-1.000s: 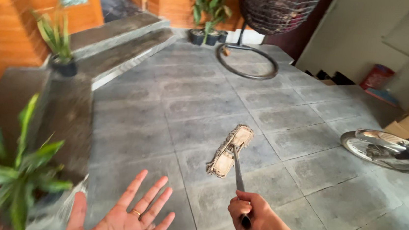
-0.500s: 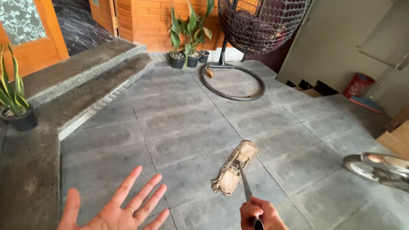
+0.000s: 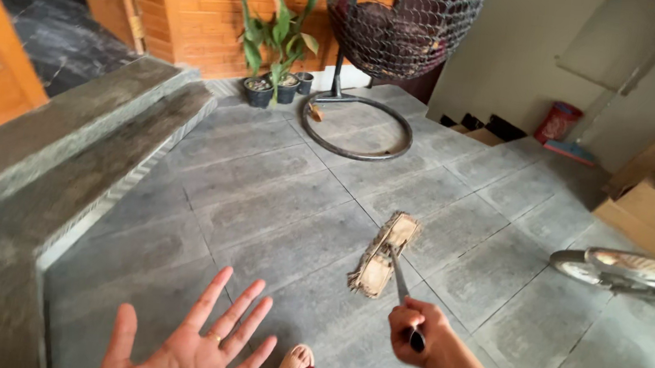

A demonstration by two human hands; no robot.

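While my right hand [image 3: 412, 331] stays clenched around the thin handle of the broom [image 3: 383, 255], its bristle head has slid slightly nearer across the grey floor tiles [image 3: 263, 194]; my left hand [image 3: 187, 347] remains empty, palm up, 5 fingers spread wide.

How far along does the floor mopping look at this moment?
Done: cannot tell; the grey tiled floor shows no clear wet or cleaned patch. In hand: the right hand grips the handle of a flat mop whose head rests on the tiles mid-floor; the left hand is open, palm up, holding nothing. Left: tiles near the hanging chair's ring base and potted plants.
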